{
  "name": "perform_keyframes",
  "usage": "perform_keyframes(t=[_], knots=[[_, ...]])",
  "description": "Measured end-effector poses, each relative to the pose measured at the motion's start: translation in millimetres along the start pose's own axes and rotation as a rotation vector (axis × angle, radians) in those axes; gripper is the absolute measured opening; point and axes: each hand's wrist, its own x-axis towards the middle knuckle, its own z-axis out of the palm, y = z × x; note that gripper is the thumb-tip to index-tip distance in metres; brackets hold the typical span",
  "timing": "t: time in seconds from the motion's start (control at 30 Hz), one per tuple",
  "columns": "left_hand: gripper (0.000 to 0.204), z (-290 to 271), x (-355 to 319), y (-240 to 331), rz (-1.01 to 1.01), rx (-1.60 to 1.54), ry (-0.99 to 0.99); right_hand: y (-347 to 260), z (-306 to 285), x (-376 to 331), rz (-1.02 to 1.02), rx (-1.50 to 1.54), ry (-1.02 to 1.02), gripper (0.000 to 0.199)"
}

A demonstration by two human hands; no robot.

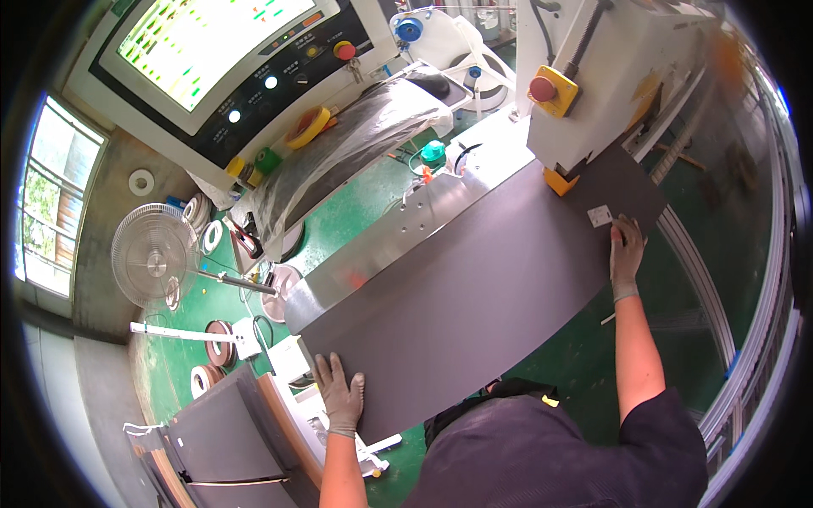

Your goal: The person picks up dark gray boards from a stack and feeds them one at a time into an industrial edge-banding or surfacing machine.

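Observation:
A long dark grey panel (474, 296) lies on the metal machine bed in front of me, running from lower left to upper right. My left hand (341, 396), in a grey glove, rests against the panel's left end with fingers stretched and spread. Near the far right end, my gloved right hand (627, 254) lies on the panel, its fingers extended beside a white label (600, 216). Part of its edge is hidden by that hand. Close to this end, the panel passes by an orange guard (559, 181) under the white machine head (593, 93).
A red emergency button (543, 88) sits on the machine head. At upper left is a control console (203, 152) with a lit screen. A standing fan (157, 261) and edging rolls (218, 343) are on the left. Dark boards (224, 423) are stacked lower left; metal rails (699, 288) run right.

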Motion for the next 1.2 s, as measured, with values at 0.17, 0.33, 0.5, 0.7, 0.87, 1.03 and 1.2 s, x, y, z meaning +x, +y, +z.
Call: perform_keyframes(t=[0.17,0.33,0.5,0.7,0.87,1.03,1.2], knots=[[0.077,4.2,31.2,45.0,0.154,0.007,-0.009,43.0,-1.1,35.5,-0.017,-0.004,0.004,0.030],[0.071,11.8,70.4,72.5,0.298,-0.053,0.037,-47.1,-2.0,-34.1,-0.078,-0.064,-0.089,0.027],[0.064,19.9,115.5,97.9,0.364,-0.086,0.126,-149.5,-18.7,-138.9,-0.126,0.114,-0.192,0.021],[0.070,34.3,141.9,118.0,0.089,0.051,0.252,-143.9,-13.2,-130.4,-0.098,0.095,-0.123,0.016],[0.072,32.2,147.8,125.7,0.102,0.076,0.231,-98.8,-14.4,-89.0,-0.088,0.079,-0.058,0.016],[0.072,32.7,151.7,119.5,0.119,0.087,0.243,-73.4,-13.1,-49.6,-0.068,-0.061,-0.069,0.022],[0.073,29.5,152.2,113.7,0.111,0.067,0.239,-132.7,-19.9,-84.3,-0.136,-0.209,-0.194,0.031]])
